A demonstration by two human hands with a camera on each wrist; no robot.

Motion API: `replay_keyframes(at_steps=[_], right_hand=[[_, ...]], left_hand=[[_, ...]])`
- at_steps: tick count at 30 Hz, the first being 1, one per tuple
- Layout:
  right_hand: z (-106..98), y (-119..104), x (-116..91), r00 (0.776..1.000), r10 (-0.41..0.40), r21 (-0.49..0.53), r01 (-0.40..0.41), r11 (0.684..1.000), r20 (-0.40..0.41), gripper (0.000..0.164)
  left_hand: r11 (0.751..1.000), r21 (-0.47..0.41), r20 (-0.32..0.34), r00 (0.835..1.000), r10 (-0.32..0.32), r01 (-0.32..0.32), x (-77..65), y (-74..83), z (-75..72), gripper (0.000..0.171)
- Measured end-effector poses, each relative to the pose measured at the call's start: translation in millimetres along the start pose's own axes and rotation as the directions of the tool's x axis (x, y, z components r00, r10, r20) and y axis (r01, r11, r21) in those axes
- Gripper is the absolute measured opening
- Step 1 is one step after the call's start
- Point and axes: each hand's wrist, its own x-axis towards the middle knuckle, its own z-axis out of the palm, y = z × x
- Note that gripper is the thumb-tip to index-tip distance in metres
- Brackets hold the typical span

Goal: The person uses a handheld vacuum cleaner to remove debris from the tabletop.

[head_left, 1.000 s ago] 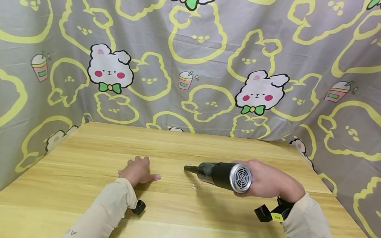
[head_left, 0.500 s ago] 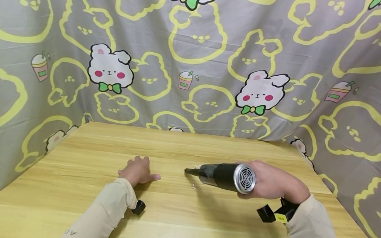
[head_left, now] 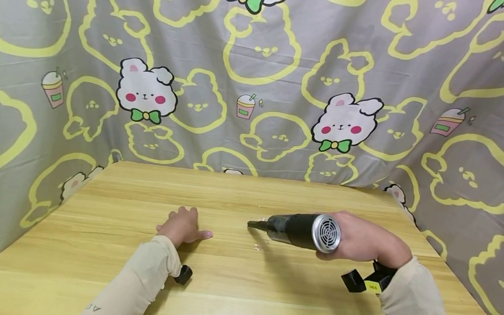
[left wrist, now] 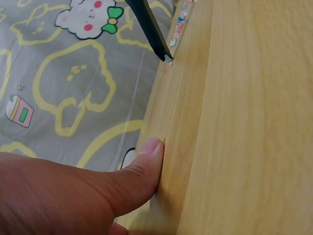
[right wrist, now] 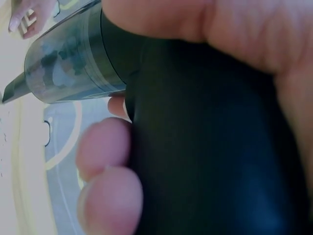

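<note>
My right hand (head_left: 359,239) grips the handle of a black handheld vacuum cleaner (head_left: 301,230) with a silver vented end. Its narrow nozzle (left wrist: 154,36) points left and down, with the tip at or just above the tabletop. Small pink, white and blue scraps (left wrist: 181,22) lie around the tip; part of them is hidden behind the vacuum in the head view. Through the clear dust cup (right wrist: 66,61), scraps or inner parts show dimly. To the left, my left hand (head_left: 183,226) rests on the table, thumb out and fingers spread, holding nothing.
The light wood table (head_left: 209,290) runs back to a grey curtain (head_left: 189,43) with yellow outlines and white rabbit faces. More curtain hangs along both sides. A black wrist mount (head_left: 367,282) sits below my right wrist, and another black piece (head_left: 183,274) beside the left.
The vacuum and my right hand have shifted slightly to the right, uncovering a few scraps behind the nozzle. My left hand has stayed in place.
</note>
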Motion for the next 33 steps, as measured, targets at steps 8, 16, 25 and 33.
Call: replay_keyframes(at_steps=[8, 16, 25, 33], right_hand=[[0, 3, 0, 0.999, 0.037, -0.007, -0.038, 0.999, -0.013, 0.033], [4, 7, 4, 0.999, 0.037, -0.020, -0.037, 0.999, -0.020, 0.037], [6, 10, 7, 0.999, 0.048, -0.017, -0.048, 0.999, -0.019, 0.038], [7, 12, 8, 0.999, 0.048, -0.025, -0.048, 0.999, -0.025, 0.038]], left_hand=[[1.000, -0.001, -0.001, 1.000, 0.000, 0.000, -0.8, -0.5, 0.8, 0.087], [1.000, 0.002, 0.000, 1.000, -0.003, 0.003, -0.2, -1.1, 1.6, 0.086], [1.000, 0.000, -0.003, 1.000, -0.001, 0.001, 0.3, -0.9, 1.2, 0.087], [1.000, -0.005, -0.001, 1.000, -0.002, 0.002, 1.8, -0.1, 0.9, 0.085]])
